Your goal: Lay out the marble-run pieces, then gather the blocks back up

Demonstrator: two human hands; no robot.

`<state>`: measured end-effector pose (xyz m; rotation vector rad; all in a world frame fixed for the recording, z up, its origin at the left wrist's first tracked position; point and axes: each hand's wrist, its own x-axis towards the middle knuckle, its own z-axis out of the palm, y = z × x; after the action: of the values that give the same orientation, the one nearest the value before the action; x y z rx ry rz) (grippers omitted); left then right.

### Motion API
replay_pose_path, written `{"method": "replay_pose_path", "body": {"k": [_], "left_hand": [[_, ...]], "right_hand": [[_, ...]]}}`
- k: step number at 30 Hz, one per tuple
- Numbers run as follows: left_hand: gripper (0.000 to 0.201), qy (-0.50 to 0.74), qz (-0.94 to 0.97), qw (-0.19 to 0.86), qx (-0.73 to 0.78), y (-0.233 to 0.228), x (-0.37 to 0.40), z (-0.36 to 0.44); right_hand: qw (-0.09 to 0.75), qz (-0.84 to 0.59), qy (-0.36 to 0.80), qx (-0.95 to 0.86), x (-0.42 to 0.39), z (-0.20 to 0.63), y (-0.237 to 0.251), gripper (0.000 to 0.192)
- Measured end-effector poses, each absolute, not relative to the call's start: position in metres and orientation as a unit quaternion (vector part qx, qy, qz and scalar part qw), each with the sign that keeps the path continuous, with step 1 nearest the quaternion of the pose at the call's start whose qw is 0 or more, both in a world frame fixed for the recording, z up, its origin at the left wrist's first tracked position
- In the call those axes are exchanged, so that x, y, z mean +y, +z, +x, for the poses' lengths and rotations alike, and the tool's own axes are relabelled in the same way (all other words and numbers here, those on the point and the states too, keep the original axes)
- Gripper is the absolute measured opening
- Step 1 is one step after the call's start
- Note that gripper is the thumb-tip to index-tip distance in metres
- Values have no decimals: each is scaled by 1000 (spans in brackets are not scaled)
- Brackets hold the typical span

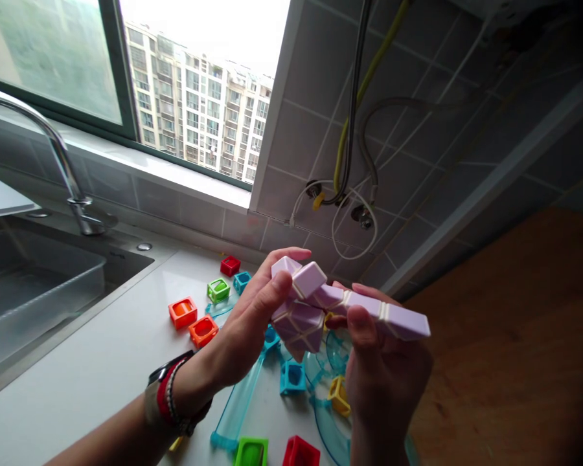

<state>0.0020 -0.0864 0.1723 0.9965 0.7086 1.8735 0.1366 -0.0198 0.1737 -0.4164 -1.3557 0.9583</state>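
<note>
The left hand (252, 317) is closed around the folded end of a pale purple snake twist puzzle (342, 305), thumb pressed on the top segments and fingers curled behind them. The right hand (386, 372) grips the straight run of the same puzzle, thumb on top near the middle, the free end sticking out to the right past the fingers. The puzzle is held in the air above the white countertop (87, 362), not touching it. A dark watch and red-and-beaded bracelets (168, 398) circle the left wrist.

Below the hands lie translucent blue track pieces (238, 408) (a straight gutter and some curved ones) running toward the near edge of the countertop. Small hollow cube blocks are scattered around them: 2 orange blocks (193, 320) left of the hands, a green block (218, 290), a red block (230, 265) and a blue block (241, 281) toward the back wall, another blue one (292, 377) and a yellow one (339, 395) between the wrists, and 1 green and 1 red at the near edge.

At the left end of the countertop sits a steel sink (39, 285) with a curved faucet (58, 155). Behind it is a window (194, 97); hoses and cables (354, 129) hang on the tiled wall.
</note>
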Motion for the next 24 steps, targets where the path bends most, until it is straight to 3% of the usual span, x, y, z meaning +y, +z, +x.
{"method": "replay_pose_path", "body": {"k": [6, 17, 24], "left_hand": [[37, 729, 419, 443, 311, 177, -90, 2], [35, 724, 470, 371, 343, 182, -92, 4], [47, 687, 495, 408, 342, 181, -95, -2]], "right_hand": [[632, -181, 434, -615, -14, 142, 178, 19], [607, -221, 386, -659, -15, 152, 177, 22], [628, -199, 379, -651, -10, 150, 179, 20]]}}
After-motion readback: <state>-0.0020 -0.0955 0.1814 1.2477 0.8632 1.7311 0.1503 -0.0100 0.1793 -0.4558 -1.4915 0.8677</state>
